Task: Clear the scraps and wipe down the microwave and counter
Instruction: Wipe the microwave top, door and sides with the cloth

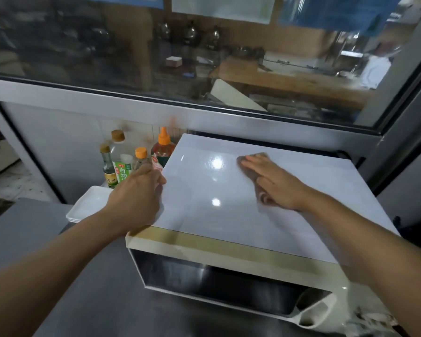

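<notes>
A white microwave (229, 195) with a glossy top and a dark glass door stands on the steel counter (112, 310). My right hand (275, 183) lies flat on the microwave's top, pressing a brown cloth (259, 193) that shows under the fingers and palm. My left hand (137, 190) rests at the microwave's left top edge, fingers curled against the side, holding nothing that I can see. Both forearms reach in from the bottom of the view.
Several sauce and vinegar bottles (122, 161) stand left of the microwave against the wall. White trays (88, 205) are stacked in front of them. A large window (204, 57) runs behind. Crumpled scraps (372, 322) lie at the microwave's right front corner.
</notes>
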Tool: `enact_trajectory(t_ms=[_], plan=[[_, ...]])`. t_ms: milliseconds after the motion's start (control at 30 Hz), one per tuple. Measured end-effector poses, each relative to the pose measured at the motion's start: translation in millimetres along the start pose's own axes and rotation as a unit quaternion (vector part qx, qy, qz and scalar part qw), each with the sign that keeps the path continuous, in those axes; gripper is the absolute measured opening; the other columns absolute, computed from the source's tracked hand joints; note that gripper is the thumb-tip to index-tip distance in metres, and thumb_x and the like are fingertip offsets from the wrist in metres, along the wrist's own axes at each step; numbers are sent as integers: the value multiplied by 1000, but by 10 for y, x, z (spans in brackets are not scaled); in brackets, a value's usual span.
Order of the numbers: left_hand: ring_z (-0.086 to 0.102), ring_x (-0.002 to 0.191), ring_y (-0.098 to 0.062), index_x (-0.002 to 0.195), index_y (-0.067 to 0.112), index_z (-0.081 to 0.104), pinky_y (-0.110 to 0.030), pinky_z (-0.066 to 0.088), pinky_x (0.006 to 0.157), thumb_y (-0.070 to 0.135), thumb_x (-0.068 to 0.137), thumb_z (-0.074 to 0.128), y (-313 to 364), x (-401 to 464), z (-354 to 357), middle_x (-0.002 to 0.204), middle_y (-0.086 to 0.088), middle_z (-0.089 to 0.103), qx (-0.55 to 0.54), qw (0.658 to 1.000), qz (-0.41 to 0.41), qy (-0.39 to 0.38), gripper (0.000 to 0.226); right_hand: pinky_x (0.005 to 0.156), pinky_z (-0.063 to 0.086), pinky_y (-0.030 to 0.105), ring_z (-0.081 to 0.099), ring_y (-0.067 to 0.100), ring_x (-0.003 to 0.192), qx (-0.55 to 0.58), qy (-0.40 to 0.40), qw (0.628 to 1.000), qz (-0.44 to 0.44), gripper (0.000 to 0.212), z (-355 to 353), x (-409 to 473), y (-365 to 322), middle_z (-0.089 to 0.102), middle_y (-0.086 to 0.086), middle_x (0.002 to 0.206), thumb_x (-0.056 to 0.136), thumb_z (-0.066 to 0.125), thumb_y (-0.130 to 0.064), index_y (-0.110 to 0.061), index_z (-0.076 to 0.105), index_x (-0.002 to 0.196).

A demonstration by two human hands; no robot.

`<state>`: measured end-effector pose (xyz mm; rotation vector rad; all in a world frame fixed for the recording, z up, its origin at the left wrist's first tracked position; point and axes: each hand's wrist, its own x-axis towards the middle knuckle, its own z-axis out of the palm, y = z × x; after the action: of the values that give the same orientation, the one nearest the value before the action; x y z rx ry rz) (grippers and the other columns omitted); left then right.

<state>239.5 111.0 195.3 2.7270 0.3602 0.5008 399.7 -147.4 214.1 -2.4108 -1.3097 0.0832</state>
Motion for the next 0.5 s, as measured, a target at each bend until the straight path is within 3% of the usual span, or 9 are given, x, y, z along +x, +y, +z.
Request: enact_trajectory(t_ms=[67,133,233,333,400,500], plan=[[58,91,-22,102,15,61,-34,47,72,20,92,51,41,-25,-7,108,0,54,26,1000,-1,-4,15,111,15,23,27,32,136,-27,32,997,61,45,-9,50,127,37,13,146,93,37,1,-2,40,138],[58,88,-24,101,14,61,-32,44,68,20,92,52,80,-49,-7,104,-1,52,41,999,2,1,15,115,15,30,24,29,137,-57,41,995,76,48,35,-14,38,35,11,148,92,38,-2,-5,38,140],[59,87,-25,100,11,63,-30,40,66,19,92,51,109,-57,-14,102,-1,52,48,999,8,6,16,116,2,18,25,21,138,-79,46,995,-39,52,123,-462,-211,35,6,150,90,37,-9,-7,36,143],[60,91,-29,101,12,64,-37,49,73,19,92,51,117,-62,-39,108,-4,55,43,999,-6,-12,17,112,0,9,18,5,140,-32,13,995,-88,54,133,-969,-290,29,-16,150,92,39,-16,-22,34,145],[59,95,-31,103,14,63,-44,51,79,20,92,50,140,-76,-57,112,-4,55,47,998,-20,-22,19,113,-2,11,3,-2,143,-2,-9,998,-57,54,42,-1022,-163,15,-23,151,97,38,-17,-35,21,145],[58,100,-33,106,13,63,-44,49,82,19,92,49,193,-114,-60,115,-6,55,49,998,-33,-17,21,112,-2,13,5,8,145,-11,1,1000,22,51,-125,-860,211,17,-10,154,99,38,-7,-26,26,145]])
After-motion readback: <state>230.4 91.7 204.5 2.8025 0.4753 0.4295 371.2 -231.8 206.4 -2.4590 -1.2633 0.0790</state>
